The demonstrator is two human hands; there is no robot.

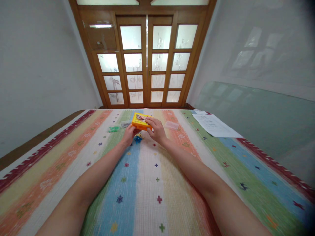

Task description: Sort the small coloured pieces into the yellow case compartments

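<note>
A yellow and orange box (142,122) with a printed picture on its top is held between my two hands, above the far part of the table. My left hand (129,134) grips its lower left side, fingers curled underneath. On the right, my right hand (157,128) lies over the box's top and right side, thumb at the front edge. Just below the box sits a small cluster of blue pieces (138,139) with some yellowish bits. Left of the box are green pieces (114,128) and a dark grey heap (126,125), partly hidden by the box.
A clear shallow plastic tray (172,125) lies right of my right hand. White printed sheets (214,125) rest at the table's right side. A striped, patterned cloth (147,203) covers the table. Beyond its far edge stand wooden glazed doors (147,65).
</note>
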